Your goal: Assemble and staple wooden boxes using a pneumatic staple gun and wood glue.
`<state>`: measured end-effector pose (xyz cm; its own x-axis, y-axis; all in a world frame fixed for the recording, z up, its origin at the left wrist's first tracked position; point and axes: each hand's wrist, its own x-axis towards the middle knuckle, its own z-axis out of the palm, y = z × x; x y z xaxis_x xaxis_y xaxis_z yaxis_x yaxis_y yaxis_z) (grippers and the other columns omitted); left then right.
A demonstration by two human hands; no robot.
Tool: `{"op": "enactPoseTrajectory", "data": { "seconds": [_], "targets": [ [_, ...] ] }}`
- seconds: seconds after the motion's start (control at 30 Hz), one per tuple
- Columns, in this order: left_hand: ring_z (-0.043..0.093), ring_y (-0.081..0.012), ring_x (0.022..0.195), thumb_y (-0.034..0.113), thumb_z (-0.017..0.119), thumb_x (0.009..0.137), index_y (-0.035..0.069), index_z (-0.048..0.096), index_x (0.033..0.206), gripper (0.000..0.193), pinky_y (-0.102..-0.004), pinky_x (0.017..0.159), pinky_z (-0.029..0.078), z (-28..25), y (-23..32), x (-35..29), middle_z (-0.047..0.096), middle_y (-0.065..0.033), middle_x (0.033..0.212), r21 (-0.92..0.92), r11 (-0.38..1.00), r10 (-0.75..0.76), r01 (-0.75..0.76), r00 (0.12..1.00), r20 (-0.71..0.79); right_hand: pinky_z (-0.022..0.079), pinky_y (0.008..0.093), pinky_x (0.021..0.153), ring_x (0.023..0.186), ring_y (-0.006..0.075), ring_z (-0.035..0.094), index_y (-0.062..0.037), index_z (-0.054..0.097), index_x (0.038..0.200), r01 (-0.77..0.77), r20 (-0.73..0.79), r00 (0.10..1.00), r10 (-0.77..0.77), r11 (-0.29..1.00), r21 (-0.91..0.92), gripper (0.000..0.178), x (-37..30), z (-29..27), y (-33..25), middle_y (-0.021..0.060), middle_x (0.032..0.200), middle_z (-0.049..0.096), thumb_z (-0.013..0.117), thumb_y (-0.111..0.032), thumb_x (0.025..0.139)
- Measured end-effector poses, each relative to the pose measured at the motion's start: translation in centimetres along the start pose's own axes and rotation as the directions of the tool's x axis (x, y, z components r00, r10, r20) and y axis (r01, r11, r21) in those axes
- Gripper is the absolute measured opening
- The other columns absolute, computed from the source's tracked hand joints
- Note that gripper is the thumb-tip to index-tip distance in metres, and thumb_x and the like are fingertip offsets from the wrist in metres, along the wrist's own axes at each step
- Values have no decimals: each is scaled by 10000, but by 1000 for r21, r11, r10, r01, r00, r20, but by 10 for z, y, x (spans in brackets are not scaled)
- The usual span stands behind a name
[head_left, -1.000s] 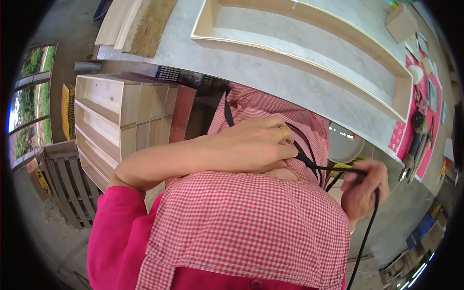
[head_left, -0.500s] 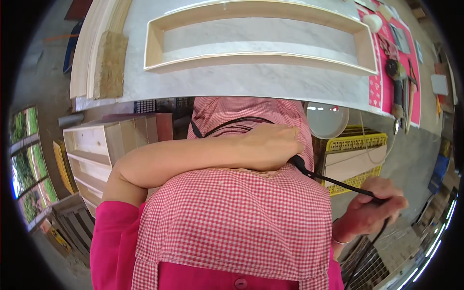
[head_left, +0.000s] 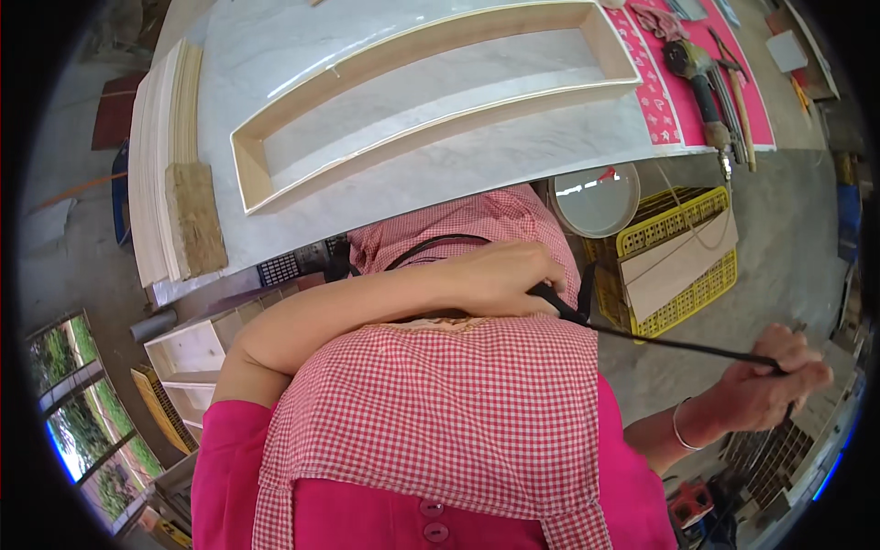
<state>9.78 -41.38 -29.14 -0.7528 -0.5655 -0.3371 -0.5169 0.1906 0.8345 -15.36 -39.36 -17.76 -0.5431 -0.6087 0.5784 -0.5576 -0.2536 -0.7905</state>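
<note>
My left hand [head_left: 509,278] reaches across the front of my waist, its fingers closed on a black strap [head_left: 674,344] at the right side of my red-and-white checked apron [head_left: 440,403]. Out to the right, my right hand [head_left: 775,380] pinches the same strap, which runs nearly straight between the two hands. A white band circles the right wrist. Another stretch of black strap lies across the apron above my left forearm. Beyond my waist, an open rectangular wooden frame [head_left: 449,108] rests on the marbled table [head_left: 339,225].
Thin wooden boards [head_left: 158,165] and a rough wood block [head_left: 194,220] lie at the table's left. A power tool [head_left: 701,92] sits on pink cloth at the right. A round basin [head_left: 596,203] and yellow crate [head_left: 687,302] stand below; wooden boxes [head_left: 188,353] are at left.
My right hand has moved further right, drawing the strap out longer. The left hand stays at the waist. The view has turned, so the table and frame now appear tilted.
</note>
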Motion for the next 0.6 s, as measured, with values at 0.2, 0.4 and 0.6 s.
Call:
{"op": "enactPoseTrajectory", "data": {
  "seconds": [0.2, 0.4, 0.6],
  "targets": [
    [642, -346, 966, 268, 652, 863, -20, 609, 1155, 412, -410, 857, 497, -1, 7, 21, 668, -220, 1050, -197, 968, 192, -155, 964, 185, 346, 280, 496, 554, 142, 464, -51, 508, 732, -60, 682, 714, -160, 956, 287, 289, -17, 5, -37, 48, 613, 442, 632, -287, 845],
    [650, -348, 976, 317, 709, 806, -55, 612, 1133, 505, -407, 847, 504, -8, 23, 29, 673, -226, 1049, -100, 995, 19, 10, 957, 288, 486, 275, 683, 768, 136, 606, 17, 608, 1015, -261, 942, 21, 334, 912, -317, 259, -69, -7, 69, 49, 797, 619, 712, -75, 796],
    [676, -251, 907, 210, 727, 771, -50, 652, 1020, 368, -348, 742, 525, -5, 7, 51, 692, -159, 954, -159, 981, -23, 110, 883, 469, 473, 262, 677, 774, 113, 590, 2, 584, 1053, -361, 952, 108, 287, 903, -232, 265, -110, -22, 80, 39, 809, 616, 695, -79, 826]
  ]
}}
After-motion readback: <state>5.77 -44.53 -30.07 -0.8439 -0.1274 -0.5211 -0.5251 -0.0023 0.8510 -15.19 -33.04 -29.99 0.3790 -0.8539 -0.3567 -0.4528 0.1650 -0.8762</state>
